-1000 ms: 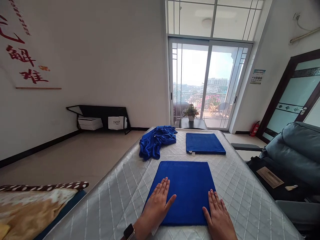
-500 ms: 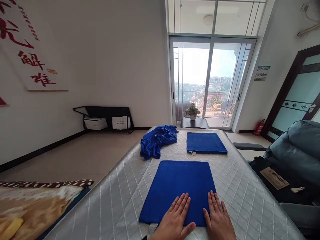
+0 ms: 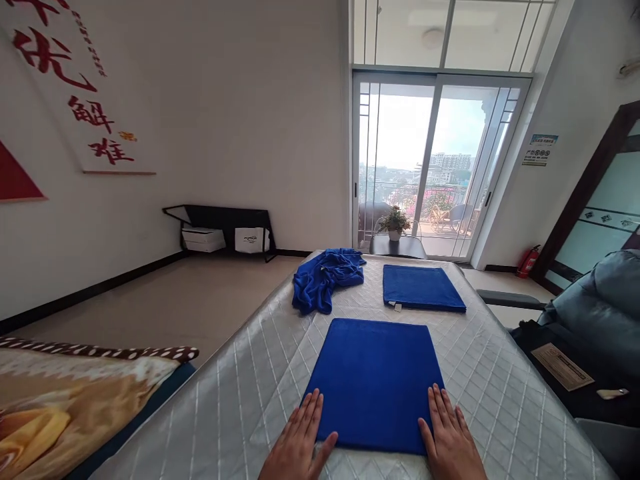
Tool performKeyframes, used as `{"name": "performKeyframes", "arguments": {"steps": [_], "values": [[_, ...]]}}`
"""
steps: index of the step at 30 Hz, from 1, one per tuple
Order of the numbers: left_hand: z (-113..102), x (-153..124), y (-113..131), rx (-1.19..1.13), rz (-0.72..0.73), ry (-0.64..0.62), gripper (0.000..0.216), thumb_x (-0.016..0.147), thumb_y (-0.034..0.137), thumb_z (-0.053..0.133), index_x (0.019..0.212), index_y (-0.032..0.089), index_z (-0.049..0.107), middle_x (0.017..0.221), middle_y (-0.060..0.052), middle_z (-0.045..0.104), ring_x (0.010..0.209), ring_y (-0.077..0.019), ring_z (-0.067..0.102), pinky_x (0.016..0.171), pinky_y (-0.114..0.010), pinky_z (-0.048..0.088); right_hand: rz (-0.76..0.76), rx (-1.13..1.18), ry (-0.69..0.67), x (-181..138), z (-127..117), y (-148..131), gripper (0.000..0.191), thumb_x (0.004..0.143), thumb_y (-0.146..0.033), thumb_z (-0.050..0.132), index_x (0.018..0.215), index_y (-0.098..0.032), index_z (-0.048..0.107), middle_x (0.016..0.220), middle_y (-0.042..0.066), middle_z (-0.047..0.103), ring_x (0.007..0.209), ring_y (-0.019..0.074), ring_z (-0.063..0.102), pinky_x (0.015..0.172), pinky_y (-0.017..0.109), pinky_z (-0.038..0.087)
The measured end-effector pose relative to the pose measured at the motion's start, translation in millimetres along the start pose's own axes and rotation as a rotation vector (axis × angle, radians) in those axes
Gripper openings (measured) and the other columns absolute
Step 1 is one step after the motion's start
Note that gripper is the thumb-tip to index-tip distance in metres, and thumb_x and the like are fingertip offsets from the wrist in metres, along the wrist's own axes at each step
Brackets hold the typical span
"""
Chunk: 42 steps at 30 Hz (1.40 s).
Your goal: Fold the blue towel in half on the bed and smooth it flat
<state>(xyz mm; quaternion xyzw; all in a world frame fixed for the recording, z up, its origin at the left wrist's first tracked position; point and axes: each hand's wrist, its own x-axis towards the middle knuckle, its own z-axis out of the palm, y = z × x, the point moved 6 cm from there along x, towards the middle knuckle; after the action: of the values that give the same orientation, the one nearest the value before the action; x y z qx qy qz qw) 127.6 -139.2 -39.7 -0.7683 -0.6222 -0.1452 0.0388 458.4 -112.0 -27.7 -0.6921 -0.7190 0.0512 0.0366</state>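
We lay both hands flat on the near end of a folded blue towel (image 3: 376, 380), which sits square on the quilted silver cover (image 3: 235, 400) right in front of us, in the middle of the bed-like surface.

Our left hand (image 3: 299, 441) rests at the towel's near left corner. Its fingers are stretched out and slightly spread, grasping nothing. They lie along the left edge, and the thumb reaches in toward the near hem. We cannot tell whether the fingertips sit on the cloth or just beside it.

Our right hand (image 3: 451, 441) lies at the near right corner, palm down and fingers released. The inner fingers are on the blue cloth and the outer ones are on the silver cover.

Farther along the cover, on the right, lies a second folded towel (image 3: 423, 288) of the same blue, with a small white tag at its near left corner. To its left is a crumpled blue towel (image 3: 327, 277), heaped near the far left edge.

Beyond the far end, a potted plant (image 3: 395, 222) stands before the sliding glass door (image 3: 440, 167). A grey armchair (image 3: 597, 313) stands on the right. A patterned cushion (image 3: 65, 407) lies at the near left, and a black shelf (image 3: 225, 217) stands against the far left wall.
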Motion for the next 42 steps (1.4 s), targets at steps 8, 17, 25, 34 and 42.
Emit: {"name": "performKeyframes", "arguments": {"steps": [8,17,25,34,42], "values": [[-15,2,-3,-0.009,-0.113,0.077,0.068,0.099,0.057,0.038,0.151,0.013,0.044,0.156,-0.011,0.046,0.141,-0.0288,0.049,0.113,-0.045,0.048,-0.050,-0.012,0.056,23,-33,-7,0.070,0.100,-0.052,0.020,0.160,-0.015,0.027,0.167,0.003,0.017,0.155,0.0232,0.012,0.127,0.048,0.012],[-11,0,-16,0.032,-0.137,0.071,0.065,0.098,0.058,0.038,0.145,0.016,0.054,0.148,-0.009,0.056,0.133,-0.0286,0.057,0.106,-0.043,0.053,-0.020,-0.047,-0.037,98,-51,-13,0.069,0.101,-0.044,0.020,0.160,-0.008,0.022,0.167,0.009,0.017,0.156,0.0223,0.011,0.125,0.044,0.012],[-9,20,10,0.101,-0.062,0.125,0.078,0.095,0.069,0.040,0.149,0.013,0.050,0.152,-0.016,0.050,0.140,-0.0339,0.049,0.111,-0.049,0.048,-0.012,-0.017,0.011,108,-19,-5,0.069,0.102,-0.044,0.019,0.160,-0.008,0.018,0.168,0.009,0.013,0.156,0.0226,0.007,0.126,0.045,0.009],[-8,130,180,-0.229,0.416,-0.147,0.072,0.104,0.058,0.019,0.161,0.014,0.022,0.166,-0.012,0.024,0.155,-0.0251,0.020,0.126,-0.043,0.023,-0.127,-0.048,0.021,103,-23,-8,0.060,0.101,-0.030,0.025,0.158,-0.012,0.032,0.168,0.012,0.016,0.156,0.0272,0.010,0.124,0.050,0.012],[17,162,144,-0.191,0.283,-0.165,0.076,0.103,0.060,0.013,0.160,0.011,0.023,0.167,-0.013,0.023,0.155,-0.0255,0.018,0.127,-0.046,0.021,-0.040,-0.004,0.021,106,-24,-5,0.067,0.102,-0.043,0.021,0.160,-0.009,0.023,0.168,0.011,0.015,0.156,0.0235,0.009,0.125,0.045,0.009]]}}
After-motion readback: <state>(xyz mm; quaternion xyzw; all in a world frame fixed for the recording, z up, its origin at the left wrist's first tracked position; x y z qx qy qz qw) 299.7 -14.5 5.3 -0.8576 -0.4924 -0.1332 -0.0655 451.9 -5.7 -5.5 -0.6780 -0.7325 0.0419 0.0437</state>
